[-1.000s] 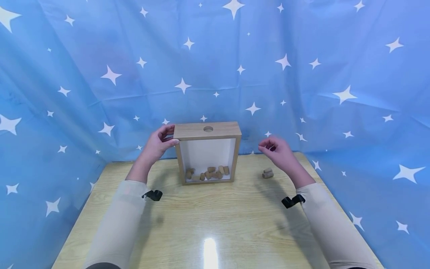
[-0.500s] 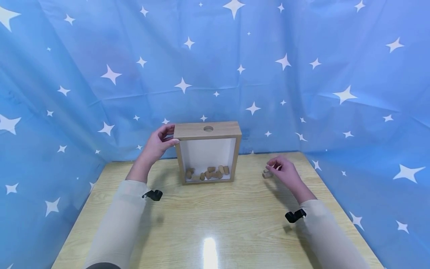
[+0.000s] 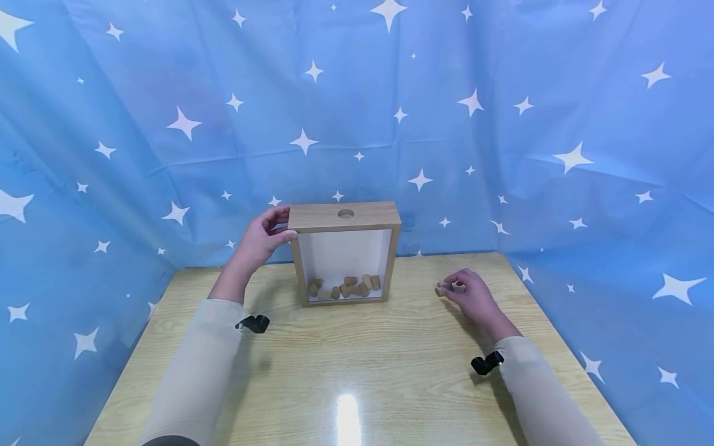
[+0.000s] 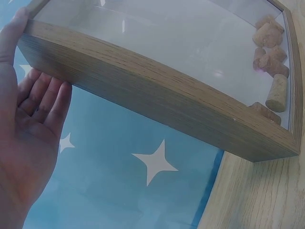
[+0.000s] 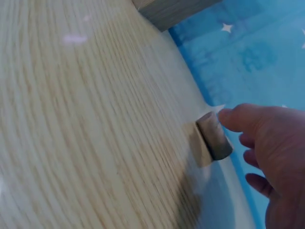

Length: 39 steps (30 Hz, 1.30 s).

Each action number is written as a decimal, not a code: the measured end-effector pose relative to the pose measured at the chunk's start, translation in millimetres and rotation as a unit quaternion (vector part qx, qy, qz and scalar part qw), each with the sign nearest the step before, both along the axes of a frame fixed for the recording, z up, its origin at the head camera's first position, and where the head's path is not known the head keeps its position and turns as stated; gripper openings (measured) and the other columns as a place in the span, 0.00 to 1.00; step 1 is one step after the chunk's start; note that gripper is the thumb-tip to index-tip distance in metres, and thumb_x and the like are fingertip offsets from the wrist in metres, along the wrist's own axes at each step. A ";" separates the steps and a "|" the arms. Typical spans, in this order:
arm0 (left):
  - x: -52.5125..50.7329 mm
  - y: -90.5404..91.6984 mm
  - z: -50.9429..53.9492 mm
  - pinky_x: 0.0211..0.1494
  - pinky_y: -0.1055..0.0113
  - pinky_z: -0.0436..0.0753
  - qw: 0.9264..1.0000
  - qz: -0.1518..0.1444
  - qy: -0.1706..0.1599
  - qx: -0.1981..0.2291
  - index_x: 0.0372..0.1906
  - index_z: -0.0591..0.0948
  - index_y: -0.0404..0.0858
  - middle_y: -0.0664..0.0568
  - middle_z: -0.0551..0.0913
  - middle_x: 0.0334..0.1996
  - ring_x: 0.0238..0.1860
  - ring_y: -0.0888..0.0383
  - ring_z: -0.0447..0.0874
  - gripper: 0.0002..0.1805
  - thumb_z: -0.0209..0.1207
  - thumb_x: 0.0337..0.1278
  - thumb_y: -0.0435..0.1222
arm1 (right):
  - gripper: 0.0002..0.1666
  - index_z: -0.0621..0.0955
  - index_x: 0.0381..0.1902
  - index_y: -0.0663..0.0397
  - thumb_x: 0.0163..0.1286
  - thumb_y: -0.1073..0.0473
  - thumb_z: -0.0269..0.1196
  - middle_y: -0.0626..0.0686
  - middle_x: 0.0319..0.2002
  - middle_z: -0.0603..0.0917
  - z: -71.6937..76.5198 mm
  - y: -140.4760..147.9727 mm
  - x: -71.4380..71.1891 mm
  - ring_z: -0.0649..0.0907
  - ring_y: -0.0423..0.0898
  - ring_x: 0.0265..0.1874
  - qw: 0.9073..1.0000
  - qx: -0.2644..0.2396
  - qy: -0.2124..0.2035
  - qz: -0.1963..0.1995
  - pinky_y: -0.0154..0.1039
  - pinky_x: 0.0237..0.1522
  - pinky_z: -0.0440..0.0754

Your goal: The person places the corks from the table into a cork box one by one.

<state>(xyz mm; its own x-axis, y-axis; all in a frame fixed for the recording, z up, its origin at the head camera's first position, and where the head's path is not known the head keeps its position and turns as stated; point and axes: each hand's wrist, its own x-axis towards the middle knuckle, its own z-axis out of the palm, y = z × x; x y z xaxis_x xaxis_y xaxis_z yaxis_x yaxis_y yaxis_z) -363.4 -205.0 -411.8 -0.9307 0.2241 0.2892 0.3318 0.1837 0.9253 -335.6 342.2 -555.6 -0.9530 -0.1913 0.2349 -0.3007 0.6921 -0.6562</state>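
Note:
A shallow wooden box with a clear front and a round hole in its top stands upright at the back of the table. Several corks lie along its bottom inside. My left hand holds the box's upper left corner, thumb on the front edge and fingers against the side. To the right, my right hand is down at loose corks, thumb and index finger around them. In the right wrist view the thumb tip meets the end of one cork; whether it pinches is hidden.
The pale wooden table ends at a blue star-patterned curtain behind and at both sides. A bright light reflection shows near the table's front. Black straps hang at the wrists.
My right hand has come down from above the table to the loose corks, its fingers now partly covering them. The left hand and the box have not moved.

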 end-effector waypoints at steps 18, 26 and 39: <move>-0.8 0.0 -0.7 0.79 0.49 0.77 1.000 0.002 -0.003 0.000 0.82 0.72 0.37 0.38 0.76 0.73 0.76 0.40 0.75 0.39 0.74 0.74 0.40 | 0.14 0.88 0.56 0.63 0.75 0.70 0.72 0.63 0.54 0.83 -6.7 3.4 -3.0 0.78 0.65 0.57 0.997 0.069 0.031 0.016 0.67 0.59 0.79; -1.7 -0.5 -1.6 0.79 0.48 0.76 1.000 -0.002 -0.005 0.004 0.82 0.71 0.35 0.37 0.76 0.73 0.75 0.41 0.75 0.38 0.72 0.75 0.37 | 0.13 0.86 0.54 0.63 0.74 0.69 0.73 0.60 0.46 0.81 -7.4 0.3 -7.1 0.77 0.59 0.47 0.994 0.104 0.035 0.017 0.58 0.49 0.77; -1.8 -0.2 -2.2 0.80 0.46 0.75 1.000 0.003 -0.007 0.000 0.83 0.71 0.36 0.38 0.75 0.73 0.76 0.40 0.73 0.38 0.72 0.75 0.38 | 0.13 0.85 0.55 0.57 0.75 0.66 0.68 0.55 0.43 0.79 -15.3 2.7 -1.5 0.75 0.51 0.38 0.999 0.016 -0.031 0.003 0.46 0.39 0.75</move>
<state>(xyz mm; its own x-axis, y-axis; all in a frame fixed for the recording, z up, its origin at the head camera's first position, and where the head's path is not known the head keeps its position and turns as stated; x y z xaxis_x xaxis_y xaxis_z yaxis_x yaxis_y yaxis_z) -365.3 -205.1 -413.9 -0.9361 0.2176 0.2763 0.3175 0.1854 0.9299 -337.1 344.9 -570.9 -0.9644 -0.2033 0.1689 -0.2640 0.7108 -0.6520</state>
